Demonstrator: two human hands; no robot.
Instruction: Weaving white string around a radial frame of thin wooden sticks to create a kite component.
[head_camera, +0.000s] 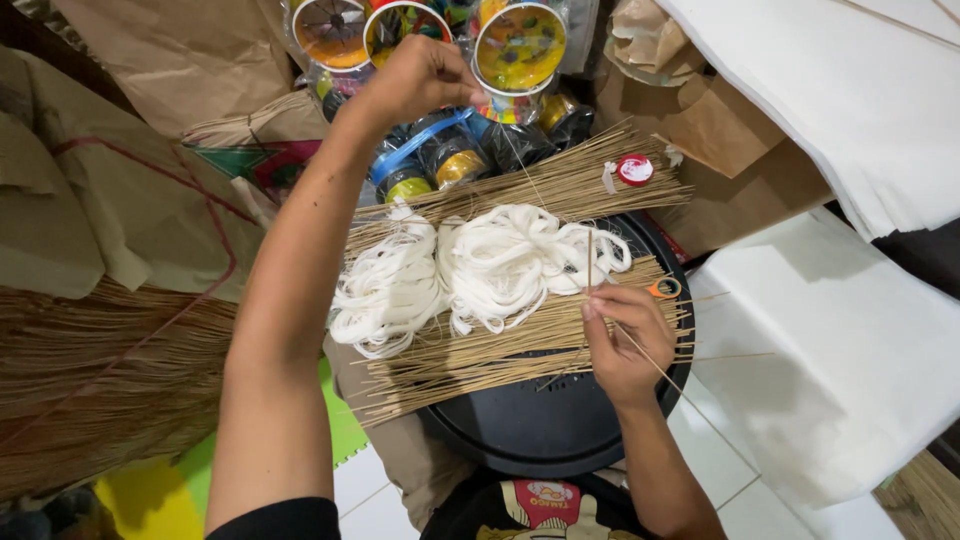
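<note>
A: What is the right hand (622, 340) doing?

B: It pinches a thin stick (590, 262) between thumb and fingers. The stick stands almost upright, and its top is in front of the white string (478, 265).

A: And where does the hand rest?

B: On the lower bundle of sticks (500, 352), which lies across a round black tray (540, 425). A second stick runs slanted under the palm, toward the lower right.

A: The left hand (420, 78)?

B: It reaches far forward, to the spools (455, 150) at the top. The fingers are curled and closed, but I cannot tell what they hold. A thin thread seems to go down from there; it is too fine to be sure.

A: What is between the hands?

B: The white string, in two loose heaps, lies on the sticks. Behind it is an upper bundle (560, 182) with a small red and white disc (635, 170) on it. Orange scissors (663, 288) lie just beside the right hand, at the tray edge.

A: And around all this?

B: Brown paper (120, 200) on the left, with a big mass of sticks (90, 380) below it. White sheets (830, 360) are on the right. Round colourful lids (520, 45) stand behind the spools, near the left hand
</note>
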